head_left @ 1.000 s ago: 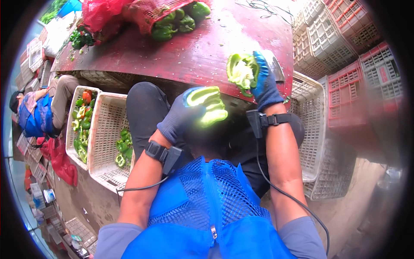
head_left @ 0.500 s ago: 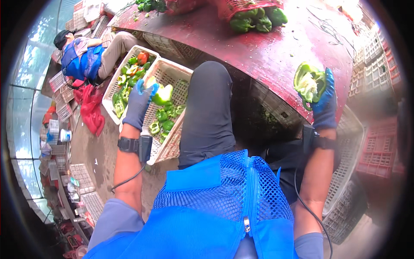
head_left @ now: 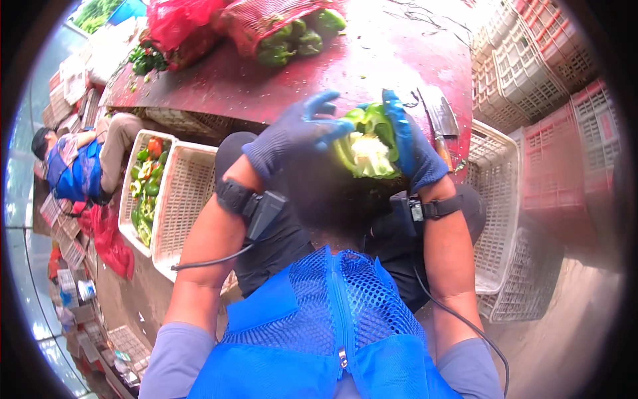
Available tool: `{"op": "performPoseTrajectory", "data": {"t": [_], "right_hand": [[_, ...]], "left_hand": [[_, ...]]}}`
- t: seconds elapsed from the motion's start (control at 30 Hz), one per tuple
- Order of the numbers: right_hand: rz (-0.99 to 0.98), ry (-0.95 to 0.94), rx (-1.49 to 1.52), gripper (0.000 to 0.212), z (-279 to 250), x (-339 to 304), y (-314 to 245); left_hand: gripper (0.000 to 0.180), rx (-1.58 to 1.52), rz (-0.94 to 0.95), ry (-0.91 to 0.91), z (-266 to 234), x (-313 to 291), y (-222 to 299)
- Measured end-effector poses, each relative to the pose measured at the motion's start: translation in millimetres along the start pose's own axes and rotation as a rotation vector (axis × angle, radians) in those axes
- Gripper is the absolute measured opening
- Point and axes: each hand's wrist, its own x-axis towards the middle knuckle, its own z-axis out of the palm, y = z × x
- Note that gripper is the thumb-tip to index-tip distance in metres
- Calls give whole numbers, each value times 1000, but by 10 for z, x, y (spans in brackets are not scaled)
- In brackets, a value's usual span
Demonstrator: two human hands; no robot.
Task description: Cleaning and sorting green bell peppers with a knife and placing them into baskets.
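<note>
Red table. White crate, beside its near right corner. Left hand: fingers spread, tips by the cut green pepper, contact unclear. Right hand: curled round the pepper's right side, above the table's near edge. Knife: near right corner.

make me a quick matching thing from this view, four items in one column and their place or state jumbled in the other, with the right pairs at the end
Column one
1. knife
2. cut green pepper
3. vest
4. red mesh bag

Column two
A. blue and being worn
B. on the far part of the table, with green peppers at its mouth
C. lying near the table's right edge
D. in the right hand, pale core showing

Right pairs: 1-C, 2-D, 3-A, 4-B
</note>
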Motion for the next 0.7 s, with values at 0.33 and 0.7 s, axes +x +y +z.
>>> {"op": "performPoseTrajectory", "data": {"t": [0.33,0.7], "right_hand": [[99,161,-462,40,-111,210,302],[371,102,-232,35,-121,102,-111]], "left_hand": [[34,-270,-127,-274,341,415,-145],[26,-503,-256,89,141,388,-606]]}}
